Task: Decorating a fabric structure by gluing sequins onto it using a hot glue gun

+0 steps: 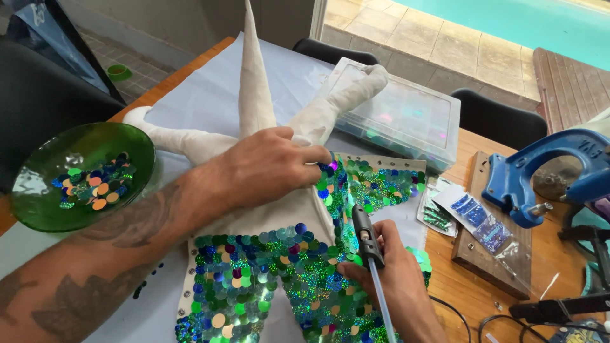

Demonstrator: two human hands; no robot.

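Left hand (270, 166), centre of frame, lies flat with fingers spread and pressed on a white stuffed fabric figure (254, 95), its grip bearing down rather than closed round anything; the fingertips sit at the edge where bare cloth meets the sequin covering (273, 273). Right hand (387, 276), lower centre-right, has its grip clamped on a glue gun (363, 234), black nozzle pointing up-frame toward the seam of sequins just beside the left fingertips, a clear glue stick (381, 305) trailing from its rear toward the bottom edge. The figure lies across a pale cloth (210, 89) on the wooden worktop (457, 279), limbs reaching to the upper centre. A green glass bowl (82, 174) of loose sequins stands at the left edge, well apart from the nozzle. A clear plastic box (406, 114) sits upper right of centre; small packets of sequins (470, 219) rest on a board right of centre; a blue press tool (540, 171) stands at the right edge. Judgement: the work in hand appears to be gluing sequins along the seam. For a sound result the holding hand should keep the cloth taut and flat, fingertips clear of the hot tip; glue should be laid in small dots beneath the scale overlap; whether glue is flowing cannot be told
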